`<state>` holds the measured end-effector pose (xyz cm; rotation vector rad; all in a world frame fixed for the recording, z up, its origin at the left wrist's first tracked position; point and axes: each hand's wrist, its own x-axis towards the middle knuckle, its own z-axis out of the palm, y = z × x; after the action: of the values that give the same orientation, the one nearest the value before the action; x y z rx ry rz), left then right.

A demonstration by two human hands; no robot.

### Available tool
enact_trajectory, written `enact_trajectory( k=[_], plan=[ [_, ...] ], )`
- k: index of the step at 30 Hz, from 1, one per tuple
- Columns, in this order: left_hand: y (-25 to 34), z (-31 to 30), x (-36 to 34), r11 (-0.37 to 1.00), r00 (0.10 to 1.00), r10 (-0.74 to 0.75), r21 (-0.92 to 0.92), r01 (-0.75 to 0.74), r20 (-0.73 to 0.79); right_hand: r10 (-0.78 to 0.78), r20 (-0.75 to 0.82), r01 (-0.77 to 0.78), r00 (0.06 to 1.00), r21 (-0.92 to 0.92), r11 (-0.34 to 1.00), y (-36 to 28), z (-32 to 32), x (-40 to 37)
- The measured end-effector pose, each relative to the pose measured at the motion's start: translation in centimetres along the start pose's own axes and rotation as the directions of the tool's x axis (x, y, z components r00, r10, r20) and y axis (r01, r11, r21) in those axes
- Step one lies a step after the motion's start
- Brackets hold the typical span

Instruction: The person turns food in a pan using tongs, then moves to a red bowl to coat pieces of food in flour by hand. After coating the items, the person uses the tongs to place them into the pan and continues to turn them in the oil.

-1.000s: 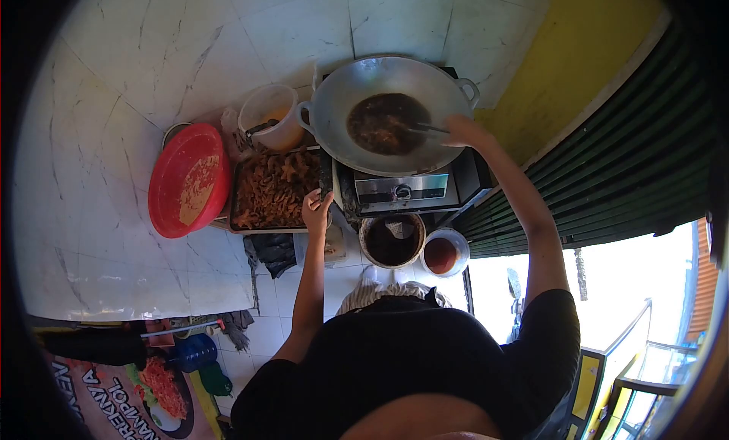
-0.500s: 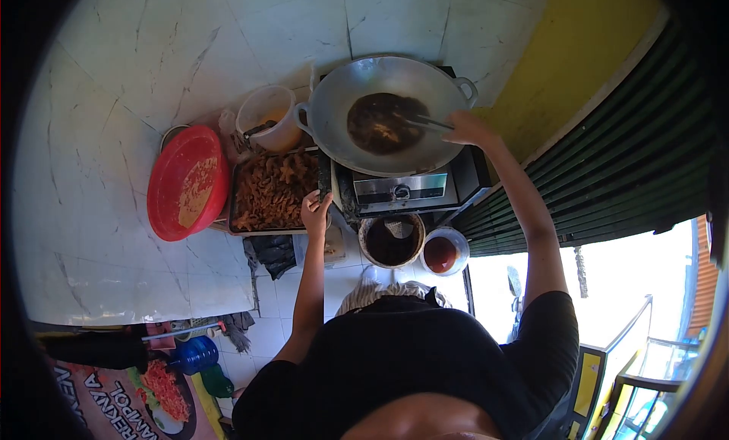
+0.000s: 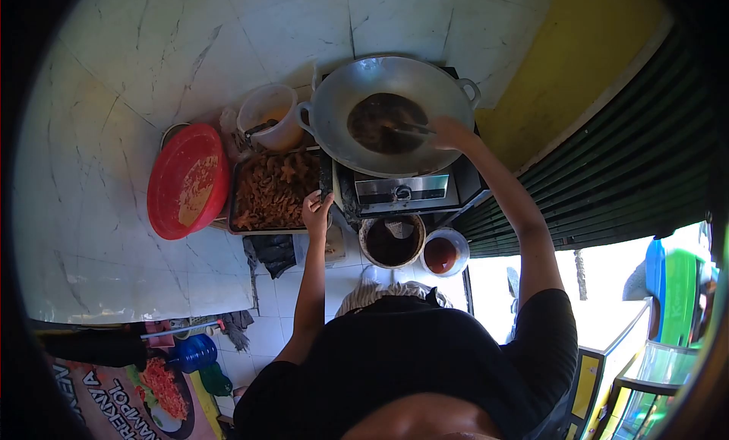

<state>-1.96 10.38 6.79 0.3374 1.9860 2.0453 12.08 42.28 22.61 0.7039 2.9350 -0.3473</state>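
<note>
In my right hand (image 3: pixel 453 134) is a pair of metal tongs (image 3: pixel 414 127), held over the large wok (image 3: pixel 326 98). Their tips dip into the dark oil (image 3: pixel 380 113), and I cannot make out anything between them. My left hand (image 3: pixel 316 211) is at the right edge of a tray (image 3: pixel 285 231), its fingers closed on the dark rim. Brown fried pieces (image 3: pixel 273 189) fill this tray. The wok sits on a steel stove (image 3: pixel 402 188) with one knob on its front.
Left of the tray leans a red basin (image 3: pixel 163 189) with pale batter residue. Behind it stands a translucent bucket (image 3: pixel 262 110). Below the stove are a dark-filled bucket (image 3: pixel 391 246) and a tub of reddish liquid (image 3: pixel 442 254). A dark corrugated shutter (image 3: pixel 600 174) borders the right.
My right hand has shifted left, bringing the tongs further into the oil. The light piece seen by the tips is no longer visible. Blue and green shapes have appeared outside at the right.
</note>
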Motion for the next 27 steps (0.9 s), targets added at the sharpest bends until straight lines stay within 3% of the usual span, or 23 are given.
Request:
enact_trajectory(
  k=[3, 8, 11, 18, 21, 27],
  plan=[
    [-0.1, -0.1, 0.1, 1.000, 1.000, 0.002, 0.003, -0.002, -0.002, -0.124, -0.082, 0.125, 0.989, 0.017, 0.992, 0.5, 0.5, 0.1],
    [0.2, 0.0, -0.1, 1.000, 1.000, 0.014, 0.006, -0.014, -0.004, -0.043, 0.009, 0.043, 0.999, -0.016, 0.999, 0.6, 0.0, -0.3],
    [0.3, 0.0, -0.2, 1.000, 1.000, -0.017, 0.013, 0.017, -0.005, -0.097, 0.046, 0.096, 0.994, 0.037, 0.995, -0.1, -0.9, -1.6],
    [0.6, 0.0, -0.2, 0.999, 1.000, -0.003, 0.049, 0.003, -0.004, -0.036, 0.046, 0.036, 0.998, 0.006, 0.999, -0.1, -1.9, -3.1],
    [0.5, 0.0, -0.2, 0.999, 1.000, -0.017, 0.038, 0.017, -0.001, -0.086, 0.022, 0.085, 0.996, 0.049, 0.995, 0.1, -2.1, -3.6],
    [0.1, -0.2, 0.0, 1.000, 1.000, -0.016, 0.025, 0.016, 0.004, -0.009, 0.036, 0.004, 0.999, 0.141, 0.990, 0.7, -4.1, -3.8]
  ],
)
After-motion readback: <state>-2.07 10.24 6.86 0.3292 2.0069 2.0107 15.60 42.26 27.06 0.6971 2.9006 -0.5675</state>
